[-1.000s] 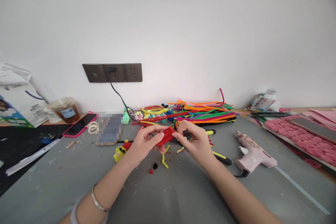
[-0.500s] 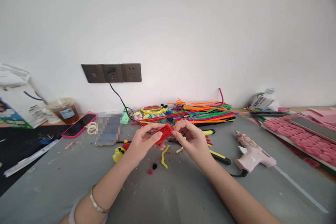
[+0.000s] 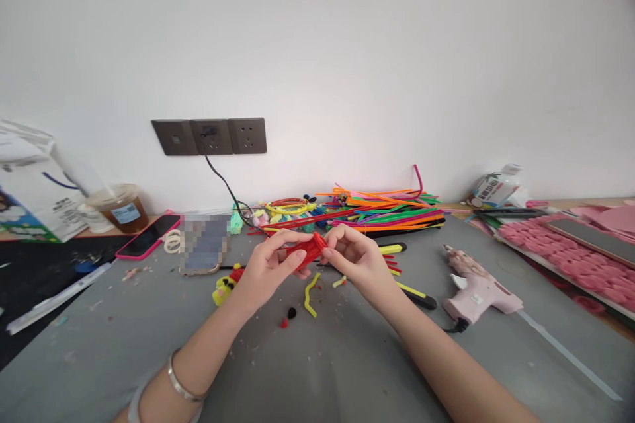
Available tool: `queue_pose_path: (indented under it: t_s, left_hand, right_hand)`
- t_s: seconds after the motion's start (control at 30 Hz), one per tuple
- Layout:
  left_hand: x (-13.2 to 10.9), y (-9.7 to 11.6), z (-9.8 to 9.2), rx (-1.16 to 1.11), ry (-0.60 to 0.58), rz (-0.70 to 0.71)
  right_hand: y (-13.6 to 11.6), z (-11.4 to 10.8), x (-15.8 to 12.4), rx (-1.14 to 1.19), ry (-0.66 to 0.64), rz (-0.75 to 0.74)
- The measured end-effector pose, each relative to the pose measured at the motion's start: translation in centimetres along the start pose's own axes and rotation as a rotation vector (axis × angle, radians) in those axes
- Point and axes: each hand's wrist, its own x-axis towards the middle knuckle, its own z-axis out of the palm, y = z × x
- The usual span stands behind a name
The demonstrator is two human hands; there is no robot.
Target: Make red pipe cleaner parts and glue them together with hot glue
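Observation:
A small red fuzzy piece, seemingly made of pipe cleaners laid side by side, is held above the table between my two hands. My left hand grips its left side with thumb and fingers. At its upper right end, my right hand pinches the edge. Below on the mat lie a bent yellow pipe cleaner, a black pompom and a small red bit. Beside my left wrist is a yellow and red fuzzy figure, partly covered. Yellow and black handles show behind my right hand.
Bundled colourful pipe cleaners lie along the wall. A pink glue gun with its glue stick rests at right, near pink fuzzy rows. At left stand a drink cup and a pink-edged phone. A cord hangs from the socket.
The red piece has tilted slightly flatter between my fingers, and more of its left part shows. Both hands stay in nearly the same place, still gripping it.

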Motion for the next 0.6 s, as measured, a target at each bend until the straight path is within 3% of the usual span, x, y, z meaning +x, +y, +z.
queue_pose_path:
  t_s: [0.6]
  left_hand:
    - [-0.05, -0.09, -0.32, 0.074, -0.031, 0.011]
  right_hand:
    - [-0.09, -0.22, 0.09, -0.056, -0.047, 0.113]
